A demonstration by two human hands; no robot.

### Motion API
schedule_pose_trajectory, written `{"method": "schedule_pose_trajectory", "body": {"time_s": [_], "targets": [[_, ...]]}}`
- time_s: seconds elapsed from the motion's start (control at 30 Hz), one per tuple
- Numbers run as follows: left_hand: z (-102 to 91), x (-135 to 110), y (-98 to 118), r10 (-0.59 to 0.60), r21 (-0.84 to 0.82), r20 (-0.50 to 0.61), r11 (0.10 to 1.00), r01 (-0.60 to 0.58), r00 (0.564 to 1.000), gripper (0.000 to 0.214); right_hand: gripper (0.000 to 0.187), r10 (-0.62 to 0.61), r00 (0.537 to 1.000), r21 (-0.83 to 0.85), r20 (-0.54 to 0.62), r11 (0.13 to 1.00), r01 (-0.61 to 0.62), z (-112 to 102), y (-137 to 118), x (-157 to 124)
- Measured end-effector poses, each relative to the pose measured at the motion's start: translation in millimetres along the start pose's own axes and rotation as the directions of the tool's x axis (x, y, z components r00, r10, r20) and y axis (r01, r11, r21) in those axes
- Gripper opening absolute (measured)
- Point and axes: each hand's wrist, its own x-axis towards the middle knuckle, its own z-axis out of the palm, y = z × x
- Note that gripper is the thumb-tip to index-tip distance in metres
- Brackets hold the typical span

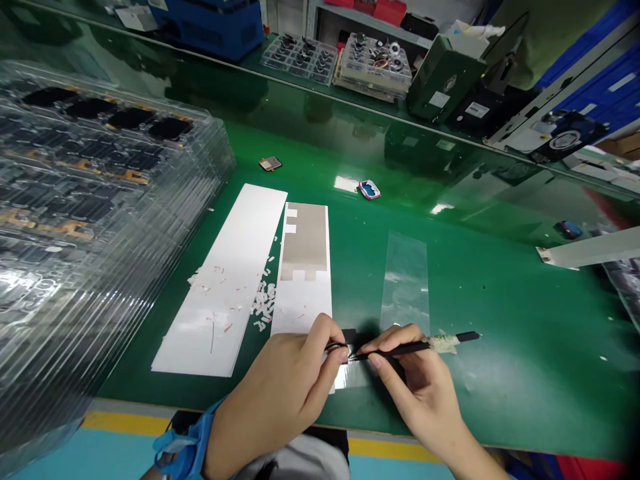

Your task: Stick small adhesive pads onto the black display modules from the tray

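My left hand (285, 387) is closed in a pinch on a small dark part (349, 335) near the front edge of the green bench. My right hand (415, 380) grips black tweezers (425, 345) wrapped with a bit of tape, and their tip meets the small part between my two hands. A blue wrist strap (187, 443) is on my left wrist. Just behind my left hand lies a white backing sheet (305, 280) with a grey film patch on it. Small peeled white tabs (263, 300) are scattered beside it.
A longer white sheet (230, 280) lies left of the backing sheet, a clear film strip (406, 280) to the right. Stacked clear trays (75, 200) of dark parts fill the left. A small square part (271, 163) and a blue-pink part (369, 190) lie farther back. More trays (373, 63) stand beyond.
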Motion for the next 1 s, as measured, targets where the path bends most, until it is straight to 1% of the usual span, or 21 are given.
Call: {"method": "schedule_pose_trajectory", "body": {"time_s": [0.17,0.27,0.37,0.43,0.53,0.6,0.67,0.73,0.8,0.9,1.0], "targets": [[-0.4,0,1,-0.017,-0.010,0.011,1.000,0.017,1.000,0.007,0.017,0.023,0.999,0.012,-0.025,1.000,-0.023,2,1,1],[0.3,0,0,-0.038,-0.030,0.014,0.999,0.039,0.999,0.005,0.015,0.061,0.997,0.049,-0.044,0.997,-0.059,3,-1,0],[0.9,-1,0,-0.067,-0.069,0.024,0.995,0.068,0.997,0.004,0.012,0.122,0.991,0.149,-0.045,0.982,-0.114,0,-3,2],[0.8,-2,-1,-0.080,-0.092,0.020,0.992,0.081,0.997,0.004,0.011,0.140,0.989,0.247,-0.053,0.961,-0.122,-4,-7,6],[0.5,-4,-1,-0.105,-0.207,-0.014,0.973,0.100,0.994,0.007,0.011,0.090,0.989,0.331,-0.115,0.942,-0.047,-12,-21,17],[0.8,-4,-2,-0.136,-0.340,-0.062,0.934,0.107,0.989,0.009,0.015,0.001,0.990,0.306,-0.143,0.951,0.043,-12,-35,27],[1.4,-4,-4,-0.168,-0.431,-0.138,0.897,0.093,0.976,0.008,0.018,-0.101,0.986,0.270,-0.133,0.953,0.134,-6,-50,35],[1.5,-3,-5,-0.188,-0.450,-0.235,0.891,0.065,0.953,0.008,0.021,-0.177,0.976,0.266,-0.127,0.942,0.206,6,-61,42],[0.6,-3,-6,-0.196,-0.443,-0.298,0.895,0.047,0.934,0.007,0.020,-0.222,0.964,0.275,-0.146,0.927,0.255,21,-66,47],[-2.3,-3,-4,-0.192,-0.427,-0.313,0.903,0.043,0.930,0.008,0.019,-0.272,0.946,0.291,-0.175,0.904,0.314,37,-62,50],[-4.7,-3,-1,-0.168,-0.389,-0.324,0.921,0.031,0.931,0.014,0.021,-0.300,0.935,0.296,-0.190,0.890,0.346,41,-55,49]]}}
